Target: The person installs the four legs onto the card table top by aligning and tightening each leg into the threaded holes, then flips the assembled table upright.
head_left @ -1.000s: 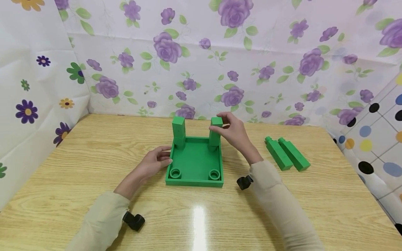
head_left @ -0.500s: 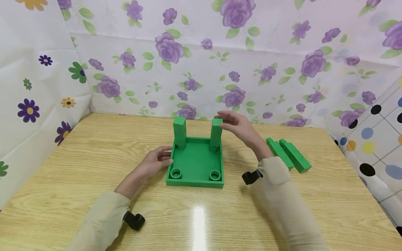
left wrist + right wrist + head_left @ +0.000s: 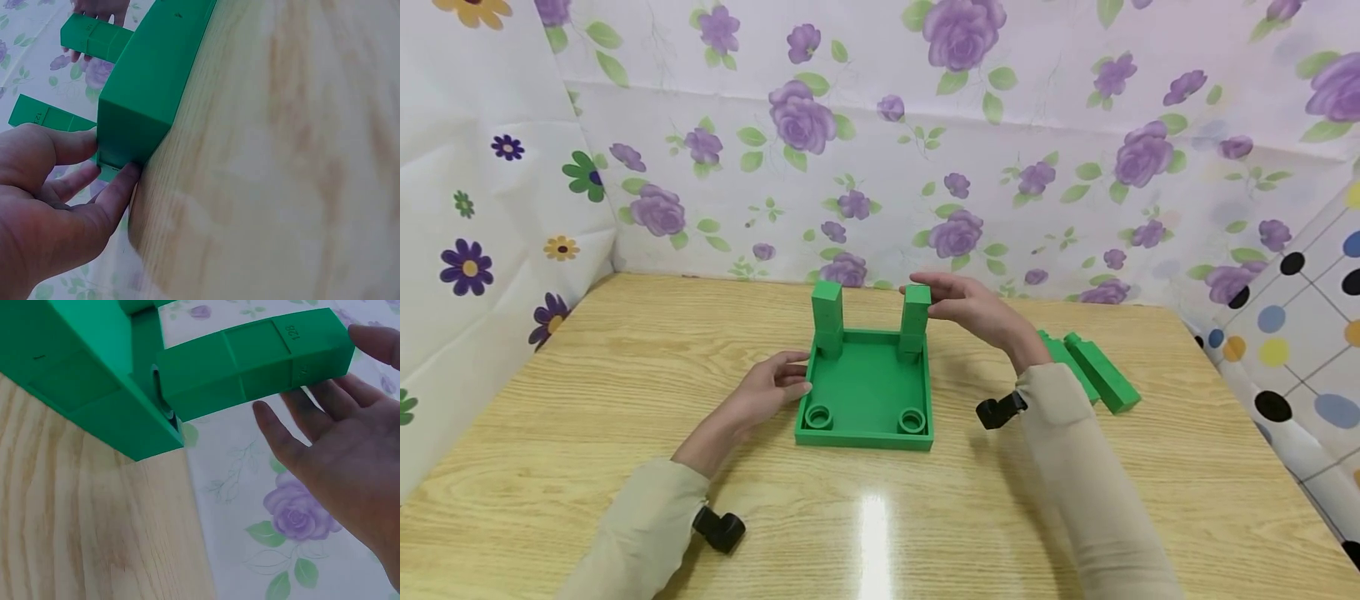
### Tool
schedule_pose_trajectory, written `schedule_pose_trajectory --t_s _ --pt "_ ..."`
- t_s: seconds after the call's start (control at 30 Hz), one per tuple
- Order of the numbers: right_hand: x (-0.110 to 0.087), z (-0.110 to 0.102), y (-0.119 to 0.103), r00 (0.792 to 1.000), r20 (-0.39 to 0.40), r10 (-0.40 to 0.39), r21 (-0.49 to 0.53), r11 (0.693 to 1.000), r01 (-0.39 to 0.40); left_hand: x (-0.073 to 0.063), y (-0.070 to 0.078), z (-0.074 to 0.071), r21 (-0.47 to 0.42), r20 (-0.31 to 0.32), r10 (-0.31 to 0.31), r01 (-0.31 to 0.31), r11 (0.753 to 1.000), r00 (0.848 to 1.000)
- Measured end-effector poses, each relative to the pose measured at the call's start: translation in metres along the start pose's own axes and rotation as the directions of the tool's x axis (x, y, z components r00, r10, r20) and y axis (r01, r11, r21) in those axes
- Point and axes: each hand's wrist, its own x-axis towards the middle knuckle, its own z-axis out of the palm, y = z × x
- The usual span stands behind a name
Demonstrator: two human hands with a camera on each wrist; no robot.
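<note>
- We find the green tray [image 3: 868,387] on the table [image 3: 625,375], between both hands.
- We note the left hand [image 3: 767,387] holding the tray's left wall, thumb at the rim, fingers lower.
- We see the right hand [image 3: 977,310] with fingers relaxed and parted around the right post [image 3: 917,310]; no firm grasp shows, and we cannot tell whether the hidden fingertips touch.
- In our judgement, a sideways knock from those fingers could loosen this tall, narrow post.
- We see a curved socket edge at its foot but cannot confirm full seating; a shallow fit would probably let it lean.
- Should the left hand slacken, we judge a push could slide the tray.
- Two loose posts [image 3: 1103,375] lie beside the right forearm; a low sweep could scatter them.
- We record matte green parts, apparently plastic: square-sided posts, including the left post [image 3: 828,310], a shallow square tray, and ring-shaped sockets [image 3: 912,420] at the near corners.
- The tabletop is glossy, wood-grained; the floral sheet [image 3: 880,167] behind is creased.
</note>
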Motion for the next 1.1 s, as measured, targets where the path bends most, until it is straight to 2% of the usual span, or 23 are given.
schedule_pose_trajectory --t_s 0.13,0.27,0.47,0.63,0.8,1.1 --pt "0.0028 -0.0001 0.0024 0.998 0.061 -0.003 0.077 0.997 -0.002 -0.0004 -0.0011 0.0002 0.001 -0.001 -0.001 0.001 1.0 1.0" --pt "0.0032 -0.0006 0.0061 0.998 0.057 -0.008 0.07 0.998 0.004 -0.0007 -0.0007 0.0007 0.0 0.007 -0.004 0.004 1.0 1.0" --pt "0.0023 -0.0001 0.0088 0.998 -0.062 0.025 -0.076 0.997 -0.03 -0.0008 0.0008 0.0006 0.006 0.016 -0.009 0.009 1.0 1.0" --pt "0.0029 0.0021 0.0099 0.984 -0.17 0.06 -0.104 0.991 -0.079 -0.0007 0.0021 0.0005 0.003 0.021 -0.012 0.012 1.0 1.0" --pt "0.0031 0.0057 0.0062 0.973 -0.227 0.043 -0.139 0.987 -0.076 -0.0007 0.0024 0.0002 -0.003 0.014 -0.011 0.011 1.0 1.0" --pt "0.0004 0.0074 0.0023 0.962 -0.27 0.035 -0.229 0.968 -0.099 0.0002 0.0011 0.001 -0.013 0.01 0.003 -0.003 1.0 1.0"
